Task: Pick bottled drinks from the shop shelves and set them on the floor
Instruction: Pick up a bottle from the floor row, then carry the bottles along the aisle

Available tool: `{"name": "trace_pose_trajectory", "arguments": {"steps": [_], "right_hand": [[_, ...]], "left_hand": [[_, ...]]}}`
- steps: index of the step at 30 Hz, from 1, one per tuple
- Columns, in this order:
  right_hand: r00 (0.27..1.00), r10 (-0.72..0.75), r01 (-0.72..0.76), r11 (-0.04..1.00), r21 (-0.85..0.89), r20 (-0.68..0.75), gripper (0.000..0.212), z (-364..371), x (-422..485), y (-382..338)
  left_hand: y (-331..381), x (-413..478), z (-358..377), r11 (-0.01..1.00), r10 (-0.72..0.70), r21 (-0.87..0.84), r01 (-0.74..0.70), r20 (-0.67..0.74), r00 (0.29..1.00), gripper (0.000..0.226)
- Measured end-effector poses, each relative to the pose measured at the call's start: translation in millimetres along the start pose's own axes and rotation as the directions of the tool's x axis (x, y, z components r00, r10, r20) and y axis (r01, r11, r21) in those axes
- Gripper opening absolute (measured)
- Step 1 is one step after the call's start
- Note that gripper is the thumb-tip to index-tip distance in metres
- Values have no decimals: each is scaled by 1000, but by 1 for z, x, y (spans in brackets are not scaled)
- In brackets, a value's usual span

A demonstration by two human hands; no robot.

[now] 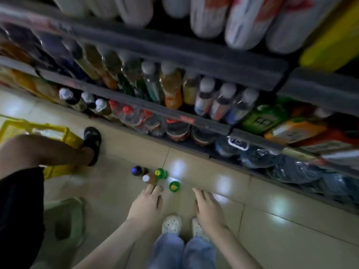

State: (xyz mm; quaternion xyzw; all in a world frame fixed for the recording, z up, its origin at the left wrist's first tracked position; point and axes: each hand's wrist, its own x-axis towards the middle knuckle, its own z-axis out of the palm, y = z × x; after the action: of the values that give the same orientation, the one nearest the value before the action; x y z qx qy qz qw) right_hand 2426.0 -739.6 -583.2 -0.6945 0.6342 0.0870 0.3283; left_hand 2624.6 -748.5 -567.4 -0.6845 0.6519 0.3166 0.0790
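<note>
Tiled floor — 4 bottles before shelf edge; left hand, right hand flat, empty.

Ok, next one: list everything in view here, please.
floor: one, beige tiles, throughout
bottles: four, blue, white and two green caps, on floor, centre
shelves: several, grey, top and right, full of drinks
basket: one, yellow, far left
leg: one, bystander's, dark sandal, beside basket
object: one, pale green, lower left, blurred
shoes: two, white, bottom centre
left hand: one, fingers straight, empty, near bottles
right hand: one, fingers straight, empty, over floor
</note>
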Motion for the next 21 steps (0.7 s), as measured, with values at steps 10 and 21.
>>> {"name": "trace_pose_trajectory", "arguments": {"steps": [10, 21], "right_hand": [[957, -13, 66, 983, -173, 291, 63, 217, 174, 24], [993, -38, 44, 998, -50, 114, 33, 259, 196, 58]], "left_hand": [[-96, 116, 172, 984, -171, -45, 175, 85, 982, 43], [-91, 118, 224, 981, -172, -67, 182, 126, 977, 49]]}}
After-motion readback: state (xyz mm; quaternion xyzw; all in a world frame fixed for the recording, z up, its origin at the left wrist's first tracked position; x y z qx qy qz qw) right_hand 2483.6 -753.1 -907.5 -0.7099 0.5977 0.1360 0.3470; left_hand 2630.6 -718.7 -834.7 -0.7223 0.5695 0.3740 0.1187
